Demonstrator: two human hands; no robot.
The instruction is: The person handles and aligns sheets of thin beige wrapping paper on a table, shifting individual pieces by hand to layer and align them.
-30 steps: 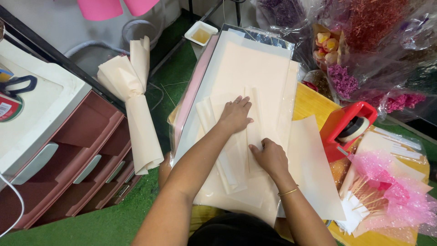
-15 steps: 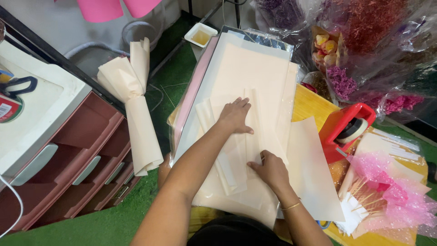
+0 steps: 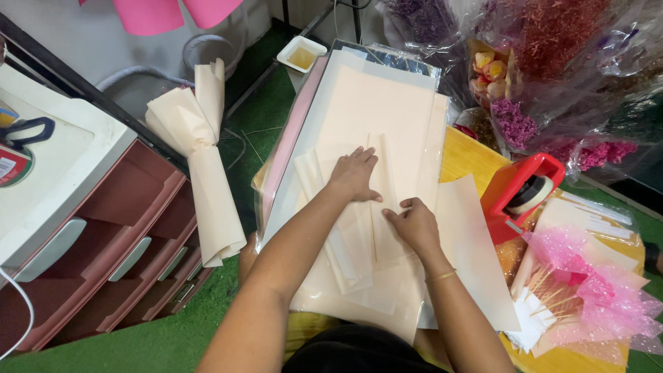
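A stack of cream paper sheets (image 3: 376,103) lies across a yellow table (image 3: 466,155) in front of me. On top of it sit several smaller folded cream sheets (image 3: 345,262). My left hand (image 3: 354,173) rests flat on these folded sheets, fingers spread and pointing away from me. My right hand (image 3: 414,224) is just to its right and nearer me, fingers curled, pinching the edge of a folded sheet. A thin bracelet circles my right wrist.
A red tape dispenser (image 3: 521,193) stands right of the paper, with pink netted wrap (image 3: 594,297) and sticks nearer me. Dried flowers (image 3: 539,62) in plastic fill the far right. A rolled cream paper cone (image 3: 204,173) leans against pink drawers (image 3: 103,242) at left.
My right hand has slid back toward me and then up again along the folded sheet, its fingers curling onto the edge. My left hand has stayed pressed in place.
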